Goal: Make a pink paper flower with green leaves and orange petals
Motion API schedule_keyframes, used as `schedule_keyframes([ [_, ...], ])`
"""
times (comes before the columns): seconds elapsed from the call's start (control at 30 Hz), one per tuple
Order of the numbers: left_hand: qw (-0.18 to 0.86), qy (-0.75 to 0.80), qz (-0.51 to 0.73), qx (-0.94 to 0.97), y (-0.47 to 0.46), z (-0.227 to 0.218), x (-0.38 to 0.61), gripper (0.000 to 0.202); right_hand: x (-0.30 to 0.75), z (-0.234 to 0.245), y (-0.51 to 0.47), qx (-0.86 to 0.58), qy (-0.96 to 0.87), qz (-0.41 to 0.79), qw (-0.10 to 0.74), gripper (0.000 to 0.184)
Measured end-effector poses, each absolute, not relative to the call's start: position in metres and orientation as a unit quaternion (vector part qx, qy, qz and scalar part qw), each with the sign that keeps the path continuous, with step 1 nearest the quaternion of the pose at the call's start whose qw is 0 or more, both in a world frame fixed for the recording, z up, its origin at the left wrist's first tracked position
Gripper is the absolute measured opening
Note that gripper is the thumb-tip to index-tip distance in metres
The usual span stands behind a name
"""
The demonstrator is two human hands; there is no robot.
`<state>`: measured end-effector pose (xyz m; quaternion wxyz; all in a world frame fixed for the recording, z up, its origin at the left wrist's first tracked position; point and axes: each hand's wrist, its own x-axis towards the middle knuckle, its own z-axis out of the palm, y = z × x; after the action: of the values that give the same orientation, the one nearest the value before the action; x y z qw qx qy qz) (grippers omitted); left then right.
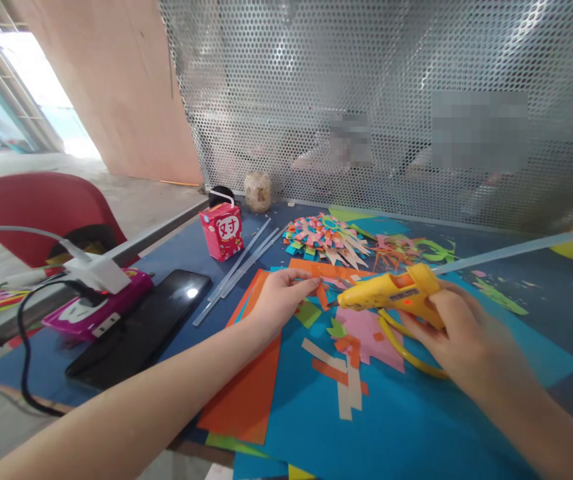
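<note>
My right hand (466,333) is wrapped round the handle of a yellow hot glue gun (386,291), its nozzle pointing left. A long translucent glue stick (511,251) sticks out of the gun's back, and a small red light glows on its side. Close to the nozzle, my left hand (282,299) pinches a small orange paper strip (323,295) between thumb and fingers. Beneath both hands lie blue paper sheets (391,413), orange sheets (246,393), a pink paper piece (366,333) and several loose cream strips (345,393).
Behind my hands sits a layered, multicoloured paper-strip flower (323,237) beside shredded orange paper (396,250). Spare glue sticks (246,263), a red drink carton (221,231) and a jar (257,191) stand or lie left. A phone (141,327) and purple power strip (99,307) occupy the left edge.
</note>
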<state>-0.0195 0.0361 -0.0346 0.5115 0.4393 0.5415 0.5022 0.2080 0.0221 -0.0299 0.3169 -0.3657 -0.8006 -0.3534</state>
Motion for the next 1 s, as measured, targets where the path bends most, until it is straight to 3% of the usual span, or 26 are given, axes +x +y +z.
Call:
schedule_keyframes([
  [1.0,0.572,0.500,0.515,0.397,0.0395,-0.0365,-0.0265,0.017,0.2044,-0.0342,0.0228,-0.370,-0.809,-0.327,0.319,0.012],
])
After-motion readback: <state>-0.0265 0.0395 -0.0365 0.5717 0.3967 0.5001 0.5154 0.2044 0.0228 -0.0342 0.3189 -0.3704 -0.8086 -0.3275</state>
